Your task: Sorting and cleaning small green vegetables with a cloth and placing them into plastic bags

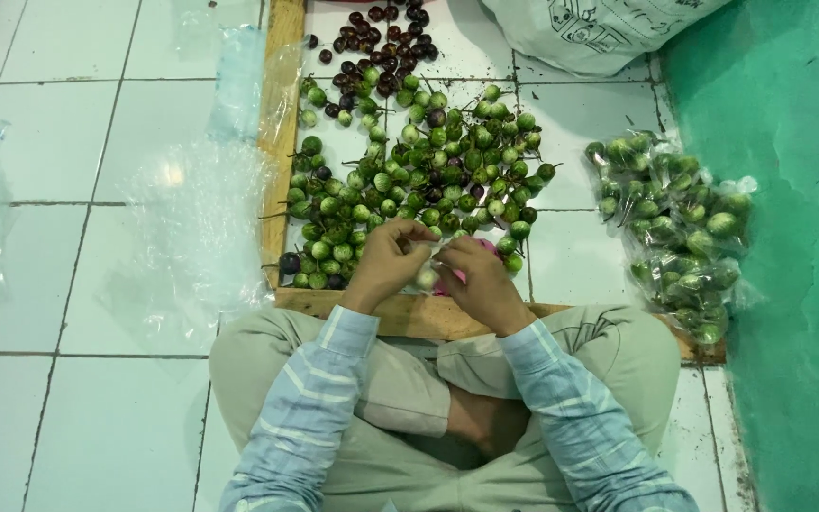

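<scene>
Seated person, cross-legged on a tiled floor, both hands on a small clear bag at a heap of round green eggplants.

Nearest: knees in beige trousers, forearms in pale blue striped sleeves. Left hand and right hand meet just above a wooden frame edge; fingers of both clenched on the small clear bag, which holds a pale green fruit, with something pink showing beneath. At 12 o'clock from the hands: heap of green eggplants, loose on the tiles inside the frame, a few dark ones mixed in. At 9 to 10 o'clock: crumpled clear plastic sheets. At 3 o'clock: pile of filled bags of green fruit, beside a green wall. Farthest, 12 o'clock: cluster of dark purple eggplants; at 1 o'clock, a white sack.
</scene>
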